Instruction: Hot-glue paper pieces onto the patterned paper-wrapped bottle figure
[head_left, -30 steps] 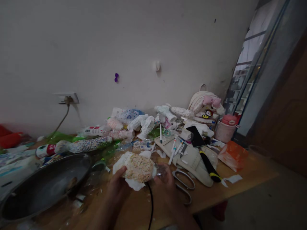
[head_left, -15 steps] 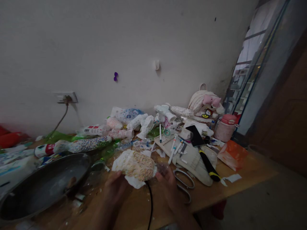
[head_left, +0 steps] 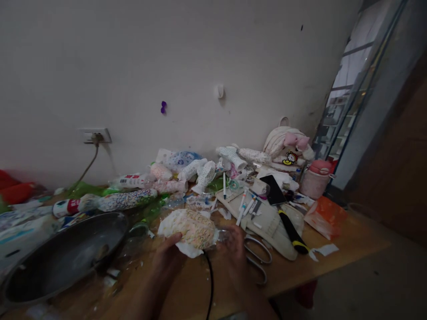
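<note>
A clear plastic bottle wrapped in speckled cream paper (head_left: pixel 192 228) lies sideways over the table's near edge, held between both hands. My left hand (head_left: pixel 167 259) grips its left end from below, thumb up against the wrap. My right hand (head_left: pixel 235 248) closes round the clear neck end on the right. White paper sticks out under the bottle. A black cable (head_left: pixel 210 284) runs down from below it toward me.
A dark metal pan (head_left: pixel 63 258) sits at left. Metal scissors (head_left: pixel 257 258), a black-and-yellow-handled tool (head_left: pixel 291 232), pens on a beige cloth (head_left: pixel 267 222), a phone (head_left: pixel 272 189), an orange bag (head_left: pixel 325 215), a pink jar (head_left: pixel 316 178) and several wrapped bottles crowd the wooden table (head_left: pixel 343 249).
The bottle has turned a little in my hands, and my left thumb has shifted up against the wrap. The view has drifted slightly.
</note>
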Demonstrator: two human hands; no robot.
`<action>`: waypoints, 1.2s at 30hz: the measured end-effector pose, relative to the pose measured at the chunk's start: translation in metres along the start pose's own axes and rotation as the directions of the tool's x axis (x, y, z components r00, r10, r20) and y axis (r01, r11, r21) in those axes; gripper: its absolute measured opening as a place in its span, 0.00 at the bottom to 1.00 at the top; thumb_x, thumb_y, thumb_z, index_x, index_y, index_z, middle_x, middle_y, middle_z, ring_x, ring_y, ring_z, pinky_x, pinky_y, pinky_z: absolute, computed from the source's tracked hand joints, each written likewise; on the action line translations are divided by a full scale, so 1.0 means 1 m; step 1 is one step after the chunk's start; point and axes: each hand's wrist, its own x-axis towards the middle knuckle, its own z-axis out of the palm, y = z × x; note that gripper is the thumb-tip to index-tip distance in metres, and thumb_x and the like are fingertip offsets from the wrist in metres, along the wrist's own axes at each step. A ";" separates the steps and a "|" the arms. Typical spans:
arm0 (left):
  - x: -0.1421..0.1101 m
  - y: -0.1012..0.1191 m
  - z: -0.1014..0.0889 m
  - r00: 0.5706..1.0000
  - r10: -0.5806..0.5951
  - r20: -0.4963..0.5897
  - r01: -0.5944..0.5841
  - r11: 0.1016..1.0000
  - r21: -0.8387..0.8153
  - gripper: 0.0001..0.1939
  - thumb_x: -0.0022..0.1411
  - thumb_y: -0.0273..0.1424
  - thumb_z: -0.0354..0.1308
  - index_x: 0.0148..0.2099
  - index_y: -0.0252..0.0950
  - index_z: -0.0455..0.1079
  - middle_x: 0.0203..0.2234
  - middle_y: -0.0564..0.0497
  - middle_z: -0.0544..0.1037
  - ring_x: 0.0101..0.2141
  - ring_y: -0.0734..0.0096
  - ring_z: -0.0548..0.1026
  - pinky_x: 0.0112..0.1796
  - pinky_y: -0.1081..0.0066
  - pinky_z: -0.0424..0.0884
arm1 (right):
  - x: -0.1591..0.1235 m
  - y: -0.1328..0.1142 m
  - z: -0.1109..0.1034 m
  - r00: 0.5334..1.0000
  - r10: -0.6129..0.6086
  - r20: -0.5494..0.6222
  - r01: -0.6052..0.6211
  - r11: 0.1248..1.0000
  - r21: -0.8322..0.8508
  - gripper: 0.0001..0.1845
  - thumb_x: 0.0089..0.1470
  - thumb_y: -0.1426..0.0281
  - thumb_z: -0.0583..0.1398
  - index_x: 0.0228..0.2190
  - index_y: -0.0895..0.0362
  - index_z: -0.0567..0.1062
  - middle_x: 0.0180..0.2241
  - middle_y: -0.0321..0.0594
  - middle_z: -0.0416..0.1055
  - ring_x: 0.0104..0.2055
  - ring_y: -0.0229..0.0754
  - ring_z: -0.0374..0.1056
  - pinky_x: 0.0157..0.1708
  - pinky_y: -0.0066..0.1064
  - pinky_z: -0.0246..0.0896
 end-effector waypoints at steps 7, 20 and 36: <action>0.003 0.000 -0.005 0.999 -0.036 0.024 0.037 0.998 -0.048 0.34 0.55 0.21 0.57 0.63 0.39 0.58 0.47 0.42 0.78 0.50 0.49 0.73 0.53 0.51 0.67 | -0.002 0.004 0.001 0.999 0.033 0.030 -0.033 0.999 -0.027 0.35 0.37 0.63 0.69 0.47 0.51 0.62 0.42 0.42 0.71 0.44 0.46 0.69 0.43 0.36 0.64; -0.003 -0.003 0.004 0.999 0.022 -0.050 -0.021 0.999 0.034 0.39 0.52 0.22 0.61 0.65 0.37 0.54 0.47 0.43 0.78 0.49 0.50 0.73 0.52 0.56 0.69 | -0.002 -0.019 0.009 0.985 0.150 -0.079 -0.156 0.984 -0.080 0.26 0.35 0.70 0.68 0.36 0.52 0.63 0.34 0.34 0.70 0.36 0.40 0.68 0.38 0.31 0.65; 0.004 -0.003 -0.019 0.991 -0.103 0.090 0.106 0.994 -0.023 0.31 0.53 0.24 0.60 0.60 0.38 0.64 0.44 0.43 0.79 0.49 0.48 0.73 0.53 0.52 0.66 | -0.003 -0.020 0.012 0.988 0.138 -0.068 -0.145 0.983 -0.114 0.23 0.35 0.71 0.66 0.37 0.52 0.68 0.34 0.37 0.72 0.37 0.43 0.70 0.39 0.32 0.67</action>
